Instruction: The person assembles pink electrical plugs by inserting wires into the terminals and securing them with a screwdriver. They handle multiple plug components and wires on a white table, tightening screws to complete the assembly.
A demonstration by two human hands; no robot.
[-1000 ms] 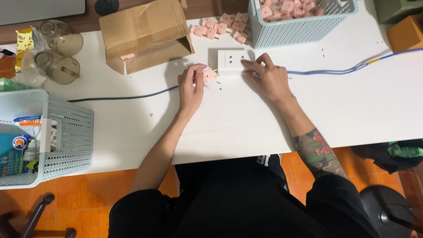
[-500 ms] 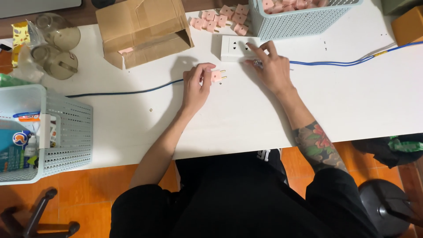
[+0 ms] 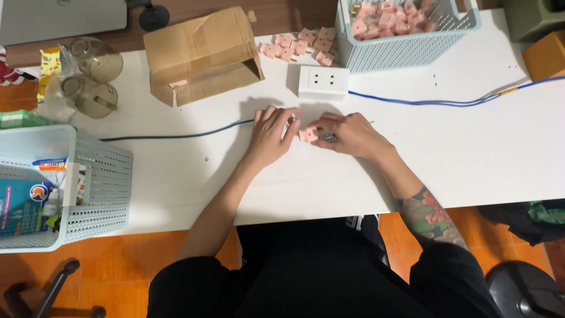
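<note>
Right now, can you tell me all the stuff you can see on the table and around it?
Small pink block: one, pink, between both hands.
Loose pink blocks: about a dozen, pink, top of table.
Basket of pink blocks: one, pale blue, top right.
Socket box: one, white, above the hands.
Cable: one, blue, across the table.
Cardboard box: one, brown, top left.
Glass jars: two, clear, far left.
Basket of supplies: one, pale blue, left edge.
Table: one, white.
Left hand: touching the block.
Right hand: holding the block.
</note>
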